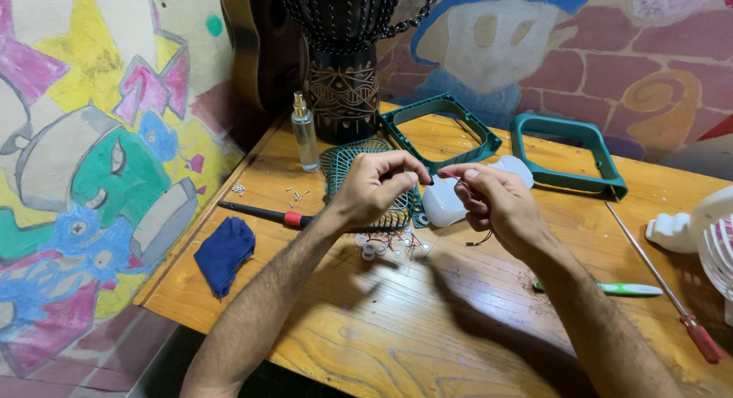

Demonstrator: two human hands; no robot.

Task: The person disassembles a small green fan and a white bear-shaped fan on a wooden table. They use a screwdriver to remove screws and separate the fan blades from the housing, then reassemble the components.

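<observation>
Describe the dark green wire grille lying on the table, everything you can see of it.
The grille is a dark green dome of thin bars, plastic by the look of it, lying on the wooden table in front of the carved drum. Its ribs fan out toward a curved rim. The left hand hovers in front of it and hides its lower middle; whether they touch is unclear. A glass spray bottle stands just left of it, and a square green frame lies just right.
</observation>
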